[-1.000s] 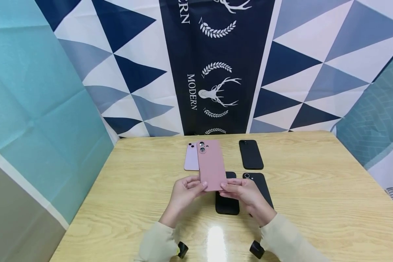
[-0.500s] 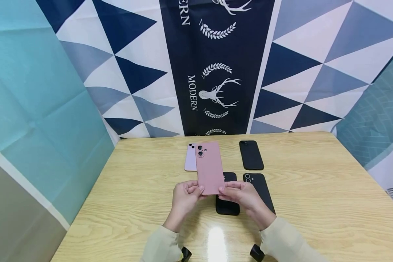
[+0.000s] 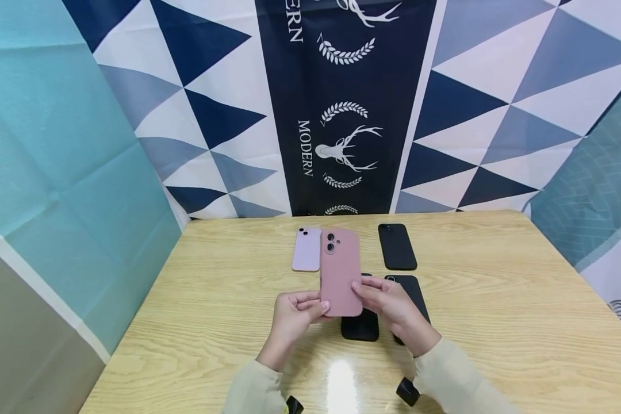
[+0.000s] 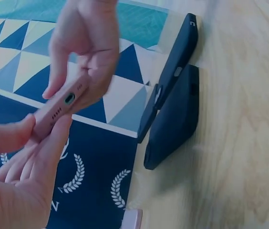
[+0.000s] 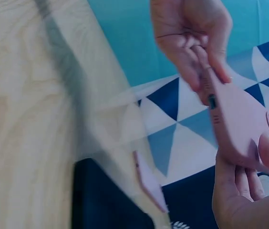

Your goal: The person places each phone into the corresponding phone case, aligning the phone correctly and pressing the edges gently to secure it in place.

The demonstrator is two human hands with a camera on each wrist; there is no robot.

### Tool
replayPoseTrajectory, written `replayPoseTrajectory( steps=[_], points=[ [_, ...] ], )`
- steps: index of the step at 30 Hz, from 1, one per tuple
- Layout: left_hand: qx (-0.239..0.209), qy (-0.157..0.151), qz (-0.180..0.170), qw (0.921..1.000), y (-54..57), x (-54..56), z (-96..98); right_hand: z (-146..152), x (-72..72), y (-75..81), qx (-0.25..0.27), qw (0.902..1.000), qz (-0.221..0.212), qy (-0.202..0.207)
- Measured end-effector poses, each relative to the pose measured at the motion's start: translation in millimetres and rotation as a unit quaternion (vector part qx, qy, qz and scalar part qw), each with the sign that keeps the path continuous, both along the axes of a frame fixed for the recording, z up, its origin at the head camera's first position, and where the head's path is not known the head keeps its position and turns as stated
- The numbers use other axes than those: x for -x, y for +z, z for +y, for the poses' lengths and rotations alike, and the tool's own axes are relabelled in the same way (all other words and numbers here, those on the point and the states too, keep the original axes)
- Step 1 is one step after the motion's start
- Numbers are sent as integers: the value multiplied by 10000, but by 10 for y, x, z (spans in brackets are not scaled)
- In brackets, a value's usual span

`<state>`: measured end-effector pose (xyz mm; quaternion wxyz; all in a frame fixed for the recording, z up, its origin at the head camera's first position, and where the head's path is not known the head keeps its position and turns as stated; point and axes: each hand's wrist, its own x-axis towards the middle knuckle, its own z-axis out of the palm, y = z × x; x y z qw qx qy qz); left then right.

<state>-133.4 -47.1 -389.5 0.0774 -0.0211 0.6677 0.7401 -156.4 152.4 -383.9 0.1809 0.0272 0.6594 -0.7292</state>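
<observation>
Both hands hold a pink phone (image 3: 340,270) above the table, its back with two camera lenses turned up toward the head camera. My left hand (image 3: 292,316) pinches its lower left corner, thumb on the back. Higher up on the right edge, my right hand (image 3: 393,305) grips it with the thumb on the back. The left wrist view shows the port opening in the phone's bottom edge (image 4: 60,107). In the right wrist view my right fingers (image 5: 230,191) lie under the phone. The phone's front is hidden.
A lavender phone (image 3: 306,250) lies behind the pink one on the wooden table (image 3: 227,276). Three black phones lie around to the right: one at the back (image 3: 397,247), one partly under the right hand (image 3: 411,293), one below the pink phone (image 3: 359,328). Patterned cloth (image 3: 227,126) hangs behind.
The pink phone has shifted right and slightly down and has turned straighter, uncovering the lavender phone. My right thumb and fingers have moved up along its right edge.
</observation>
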Motion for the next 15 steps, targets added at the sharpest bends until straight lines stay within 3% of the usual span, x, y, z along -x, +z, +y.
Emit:
replayPoseTrajectory(
  steps=[5, 8, 12, 15],
  points=[
    [85, -470, 69, 9988, -17, 0, 12, 22, 49, 80, 50, 9999, -56, -140],
    [521, -602, 16, 9968, -7, 20, 9, 34, 43, 75, 15, 9995, -186, -238],
    [1257, -697, -7, 9896, -4, 56, -4, 20, -6, 31, -117, 9996, -192, -182],
    [1269, -575, 21, 9902, -2, 84, -16, -11, -46, -3, -171, 9997, -147, -36]
  ],
)
